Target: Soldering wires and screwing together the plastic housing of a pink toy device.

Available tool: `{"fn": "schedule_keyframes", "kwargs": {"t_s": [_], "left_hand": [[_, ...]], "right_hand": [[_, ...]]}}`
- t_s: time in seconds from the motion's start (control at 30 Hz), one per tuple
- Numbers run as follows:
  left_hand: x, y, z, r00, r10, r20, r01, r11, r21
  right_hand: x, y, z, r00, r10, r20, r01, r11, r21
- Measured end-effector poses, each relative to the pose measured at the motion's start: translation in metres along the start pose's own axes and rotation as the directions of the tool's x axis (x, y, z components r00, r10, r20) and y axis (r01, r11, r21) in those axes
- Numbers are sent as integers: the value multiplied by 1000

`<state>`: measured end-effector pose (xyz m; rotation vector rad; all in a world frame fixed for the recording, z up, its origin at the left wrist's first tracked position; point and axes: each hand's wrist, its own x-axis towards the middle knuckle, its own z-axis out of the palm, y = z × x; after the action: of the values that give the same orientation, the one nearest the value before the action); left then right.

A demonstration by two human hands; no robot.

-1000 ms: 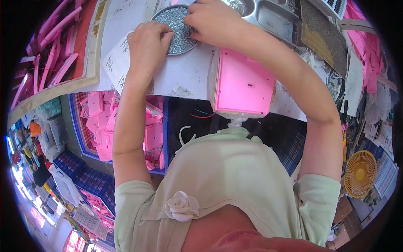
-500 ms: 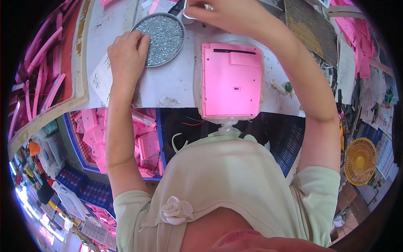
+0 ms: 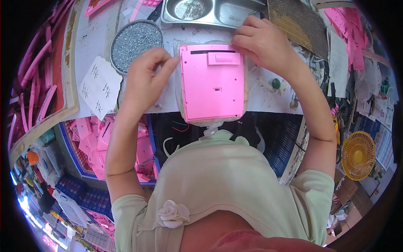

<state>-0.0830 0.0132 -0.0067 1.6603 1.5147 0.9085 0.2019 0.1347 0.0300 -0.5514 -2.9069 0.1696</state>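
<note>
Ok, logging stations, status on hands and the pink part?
Left hand fingertips at pink panel top-left corner. Right hand on top-right corner. Panel flat on bench. Screw dish beside, nothing blocking.

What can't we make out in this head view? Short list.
- Left hand: fingertips pinch at the top left corner of the pink panel; anything between them is too small to tell.
- Right hand: its palm side is hidden by its own back.
- Round tray of small metal parts: single pieces too fine to identify.
- Steel tray: far side cut off by the top edge.
- Worktop's near edge: hidden by the person's chest.
</note>
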Motion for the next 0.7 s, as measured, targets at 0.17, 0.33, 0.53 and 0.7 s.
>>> {"fn": "schedule_keyframes", "kwargs": {"t_s": [0.17,0.33,0.53,0.7], "left_hand": [[9,4,20,976,216,-38,-212,972,99],[14,6,24,949,312,34,-299,866,401],[12,6,19,981,171,87,-191,899,393],[6,3,-19,992,-36,118,-1,953,303]], "right_hand": [[5,1,-6,999,-42,16,42,999,-35],[27,4,-19,1000,25,6,-25,1000,20],[100,-11,1,986,-160,-42,165,975,147],[170,-26,51,982,-160,101,152,985,81]]}}
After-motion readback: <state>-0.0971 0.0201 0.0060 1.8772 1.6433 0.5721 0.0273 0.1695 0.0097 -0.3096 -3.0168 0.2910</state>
